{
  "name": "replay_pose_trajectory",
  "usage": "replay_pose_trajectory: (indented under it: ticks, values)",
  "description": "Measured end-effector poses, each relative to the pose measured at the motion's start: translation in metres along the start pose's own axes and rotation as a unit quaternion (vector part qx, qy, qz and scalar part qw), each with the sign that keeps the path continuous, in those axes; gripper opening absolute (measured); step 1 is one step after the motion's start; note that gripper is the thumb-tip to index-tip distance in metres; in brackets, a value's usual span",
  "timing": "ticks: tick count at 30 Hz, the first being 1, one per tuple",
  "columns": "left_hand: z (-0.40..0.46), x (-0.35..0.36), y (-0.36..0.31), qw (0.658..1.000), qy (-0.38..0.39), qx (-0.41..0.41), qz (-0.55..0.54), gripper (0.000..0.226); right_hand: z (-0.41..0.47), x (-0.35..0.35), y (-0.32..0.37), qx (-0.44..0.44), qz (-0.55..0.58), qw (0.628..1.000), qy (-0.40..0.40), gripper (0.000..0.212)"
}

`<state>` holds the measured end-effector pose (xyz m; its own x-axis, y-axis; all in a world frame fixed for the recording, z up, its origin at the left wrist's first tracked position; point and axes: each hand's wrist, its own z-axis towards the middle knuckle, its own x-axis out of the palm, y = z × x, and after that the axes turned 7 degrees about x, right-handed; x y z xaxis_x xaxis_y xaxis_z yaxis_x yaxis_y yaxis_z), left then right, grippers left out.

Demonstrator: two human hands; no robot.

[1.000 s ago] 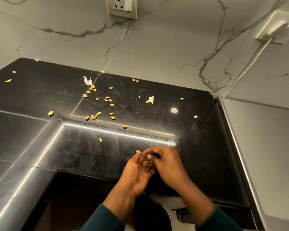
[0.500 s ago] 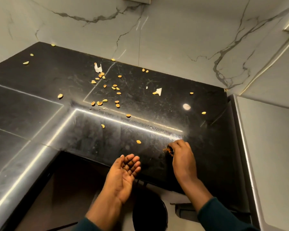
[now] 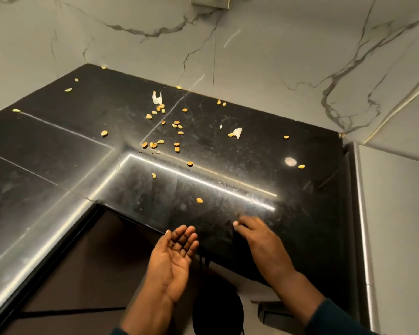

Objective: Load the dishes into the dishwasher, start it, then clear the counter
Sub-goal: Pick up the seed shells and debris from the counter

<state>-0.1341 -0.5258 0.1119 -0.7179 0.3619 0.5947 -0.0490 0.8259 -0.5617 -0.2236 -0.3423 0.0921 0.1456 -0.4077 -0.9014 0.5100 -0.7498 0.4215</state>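
Observation:
Several yellow-orange seeds (image 3: 177,124) lie scattered over the black stone counter (image 3: 300,213), most of them in the middle toward the back. One lone seed (image 3: 199,200) lies close to the front edge. Two white peel scraps (image 3: 157,97) (image 3: 238,132) lie among them. My left hand (image 3: 173,257) is cupped palm up just off the counter's front edge, and I see nothing in it. My right hand (image 3: 259,240) lies palm down on the counter near that edge, fingers pointing left toward the cupped palm. No dishes or dishwasher are in view.
Marble-patterned walls (image 3: 276,56) close the counter at the back and left, with a socket plate (image 3: 209,1) at the top. A tall grey panel (image 3: 397,226) borders the counter on the right. A dark round object (image 3: 215,310) sits below the counter edge between my arms.
My hands were joined at the counter edge, then parted. The right hand went onto the counter and has slid back toward the edge; the left stays cupped below it.

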Motion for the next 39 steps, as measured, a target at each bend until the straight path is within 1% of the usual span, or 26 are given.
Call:
replay_pose_trajectory:
  ticks: [2, 4, 6, 8, 11, 13, 15, 17, 18, 20, 21, 23, 24, 25, 26, 27, 28, 30, 31, 32, 34, 35, 36, 37, 38, 39]
  values:
    - [-0.002, 0.003, 0.002, 1.000, 0.000, 0.003, 0.002, 0.035, -0.006, -0.007, -0.011, -0.031, -0.001, 0.999, -0.006, 0.025]
    - [-0.004, 0.003, 0.004, 1.000, -0.009, 0.010, 0.004, 0.035, -0.003, -0.011, -0.016, -0.005, 0.055, 0.998, -0.008, 0.026]
    - [-0.007, -0.001, 0.010, 0.999, -0.035, 0.018, 0.006, 0.035, 0.007, -0.013, -0.019, 0.030, 0.102, 0.994, -0.027, 0.022]
    - [-0.010, -0.009, 0.020, 0.996, -0.085, 0.017, 0.008, 0.036, 0.017, -0.012, -0.022, 0.064, 0.104, 0.991, -0.048, 0.018]
    - [-0.011, -0.021, 0.040, 0.989, -0.146, -0.013, 0.013, 0.038, 0.021, 0.001, -0.025, 0.081, 0.074, 0.993, -0.047, 0.015]
    - [-0.008, -0.022, 0.052, 0.987, -0.158, -0.030, 0.021, 0.039, 0.019, 0.005, -0.020, 0.094, 0.071, 0.992, -0.052, 0.009]
    - [-0.006, -0.021, 0.062, 0.986, -0.160, -0.042, 0.018, 0.041, 0.015, 0.008, -0.010, 0.115, 0.081, 0.988, -0.058, 0.011]
    - [-0.004, -0.019, 0.071, 0.985, -0.165, -0.052, 0.012, 0.041, 0.005, 0.014, 0.005, 0.111, 0.039, 0.991, -0.066, 0.010]
    - [-0.002, -0.019, 0.075, 0.984, -0.167, -0.056, 0.004, 0.039, -0.003, 0.020, 0.015, 0.101, 0.020, 0.993, -0.058, 0.012]
    - [0.000, -0.020, 0.080, 0.983, -0.172, -0.063, -0.006, 0.038, -0.023, 0.031, 0.038, 0.069, 0.021, 0.997, -0.039, 0.015]
    - [-0.001, -0.020, 0.080, 0.983, -0.169, -0.074, -0.015, 0.037, -0.034, 0.035, 0.050, 0.050, 0.045, 0.998, -0.015, 0.020]
    - [-0.001, -0.024, 0.082, 0.983, -0.155, -0.094, -0.018, 0.034, -0.045, 0.039, 0.070, 0.008, 0.120, 0.990, 0.078, 0.035]
    - [-0.002, -0.024, 0.081, 0.985, -0.145, -0.095, -0.010, 0.033, -0.044, 0.039, 0.072, -0.026, 0.136, 0.984, 0.114, 0.034]
    - [-0.002, -0.024, 0.081, 0.986, -0.142, -0.090, 0.005, 0.032, -0.039, 0.035, 0.072, -0.044, 0.139, 0.981, 0.125, 0.029]
    - [0.002, -0.024, 0.082, 0.986, -0.145, -0.085, -0.001, 0.033, -0.031, 0.031, 0.069, -0.040, 0.145, 0.982, 0.112, 0.027]
    - [0.006, -0.022, 0.082, 0.986, -0.148, -0.079, -0.004, 0.034, -0.021, 0.026, 0.062, -0.019, 0.170, 0.982, 0.079, 0.028]
    - [0.008, -0.021, 0.083, 0.986, -0.149, -0.071, 0.001, 0.036, -0.008, 0.022, 0.052, 0.001, 0.182, 0.983, 0.025, 0.030]
    - [0.011, -0.026, 0.086, 0.986, -0.160, -0.050, 0.006, 0.037, 0.020, 0.013, 0.025, 0.058, 0.164, 0.983, -0.055, 0.023]
    - [0.010, -0.030, 0.085, 0.986, -0.157, -0.049, 0.003, 0.038, 0.035, 0.010, 0.013, 0.092, 0.134, 0.984, -0.071, 0.020]
    - [0.008, -0.030, 0.083, 0.987, -0.153, -0.049, 0.009, 0.038, 0.045, 0.009, 0.001, 0.122, 0.101, 0.985, -0.070, 0.019]
    - [0.012, -0.033, 0.082, 0.987, -0.154, -0.052, 0.004, 0.038, 0.047, 0.013, -0.005, 0.145, 0.063, 0.985, -0.065, 0.018]
    - [0.012, -0.031, 0.083, 0.987, -0.154, -0.049, 0.005, 0.038, 0.037, 0.021, 0.002, 0.132, 0.040, 0.988, -0.067, 0.017]
    - [0.013, -0.035, 0.082, 0.987, -0.148, -0.054, 0.006, 0.038, 0.020, 0.032, 0.015, 0.088, 0.014, 0.994, -0.063, 0.017]
    - [0.009, -0.040, 0.083, 0.988, -0.147, -0.050, 0.016, 0.037, -0.004, 0.043, 0.033, 0.032, 0.000, 0.999, -0.040, 0.019]
    - [0.010, -0.048, 0.087, 0.989, -0.140, -0.038, 0.021, 0.036, -0.028, 0.050, 0.053, -0.025, 0.026, 0.999, 0.004, 0.021]
    - [0.008, -0.052, 0.091, 0.993, -0.097, -0.060, -0.043, 0.034, -0.047, 0.053, 0.068, -0.065, 0.052, 0.995, 0.063, 0.022]
